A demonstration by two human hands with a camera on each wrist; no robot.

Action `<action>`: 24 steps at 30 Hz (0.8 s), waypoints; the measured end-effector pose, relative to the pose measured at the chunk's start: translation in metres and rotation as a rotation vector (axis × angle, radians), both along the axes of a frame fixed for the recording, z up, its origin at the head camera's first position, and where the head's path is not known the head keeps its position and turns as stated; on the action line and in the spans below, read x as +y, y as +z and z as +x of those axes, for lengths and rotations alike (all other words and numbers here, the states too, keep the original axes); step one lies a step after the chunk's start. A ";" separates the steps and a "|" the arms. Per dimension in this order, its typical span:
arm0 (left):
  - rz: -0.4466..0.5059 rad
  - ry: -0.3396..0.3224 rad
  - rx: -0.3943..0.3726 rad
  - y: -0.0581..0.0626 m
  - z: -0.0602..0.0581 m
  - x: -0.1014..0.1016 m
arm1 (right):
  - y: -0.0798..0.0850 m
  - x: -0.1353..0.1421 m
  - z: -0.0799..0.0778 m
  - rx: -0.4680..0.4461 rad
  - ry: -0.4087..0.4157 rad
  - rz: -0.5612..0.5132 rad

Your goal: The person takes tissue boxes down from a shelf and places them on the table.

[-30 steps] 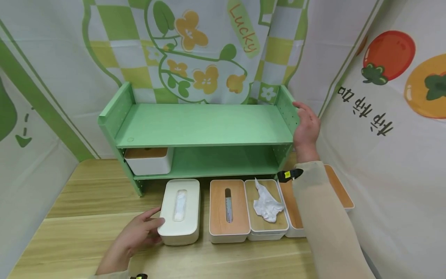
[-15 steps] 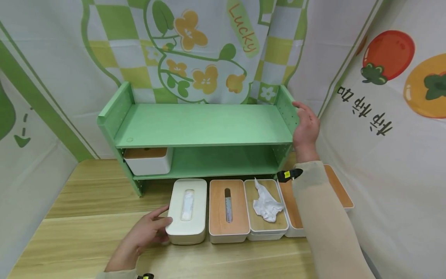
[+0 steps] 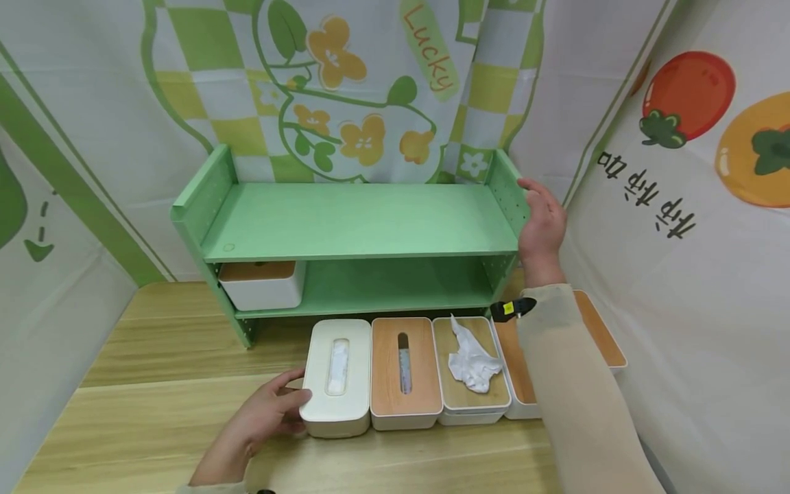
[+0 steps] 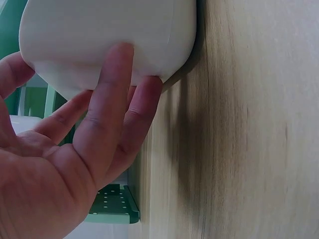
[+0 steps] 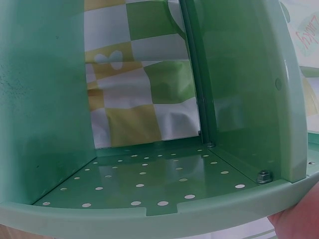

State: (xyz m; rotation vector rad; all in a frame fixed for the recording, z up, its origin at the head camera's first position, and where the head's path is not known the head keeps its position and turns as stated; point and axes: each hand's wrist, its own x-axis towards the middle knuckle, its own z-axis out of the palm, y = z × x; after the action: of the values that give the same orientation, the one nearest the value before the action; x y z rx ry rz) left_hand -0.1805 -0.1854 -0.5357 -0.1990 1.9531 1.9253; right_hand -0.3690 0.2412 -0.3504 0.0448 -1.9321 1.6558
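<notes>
A cream-white tissue box (image 3: 319,374) with a slot in its lid stands on the wooden table, close against a tissue box with a wood-coloured lid (image 3: 387,363). My left hand (image 3: 268,409) touches the white box's left side. In the left wrist view, fairly straight fingers (image 4: 112,94) lie against the box wall. My right hand (image 3: 543,230) rests on the outside of the right side panel of a green two-tier shelf (image 3: 364,219), fingertips at the panel's edge. Only a bit of that hand shows in the right wrist view.
A tissue box with crumpled tissue (image 3: 474,363) on its lid stands to the right. Beyond it, more wood-lidded boxes (image 3: 599,333) are partly hidden by the right arm. Another white box (image 3: 262,285) sits at the left of the lower shelf. Printed curtains surround the table.
The cream-white tissue box has slid right across the table, with my left hand against it, and now stands beside the wood-lidded box. My right hand has stayed on the shelf panel.
</notes>
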 end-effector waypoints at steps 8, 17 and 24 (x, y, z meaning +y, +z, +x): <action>0.007 0.013 0.005 -0.002 0.003 0.002 | 0.000 -0.002 0.002 -0.002 0.001 -0.008; 0.005 0.024 -0.004 -0.002 0.005 0.003 | -0.002 0.001 0.000 -0.004 0.002 0.004; 0.005 0.039 -0.005 -0.004 0.005 0.003 | 0.000 0.000 0.002 -0.015 0.012 -0.004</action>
State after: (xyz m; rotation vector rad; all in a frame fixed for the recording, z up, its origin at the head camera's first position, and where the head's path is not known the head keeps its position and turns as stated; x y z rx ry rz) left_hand -0.1750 -0.1827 -0.5399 -0.2423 1.9543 1.9523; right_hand -0.3671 0.2409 -0.3502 0.0426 -1.9430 1.6724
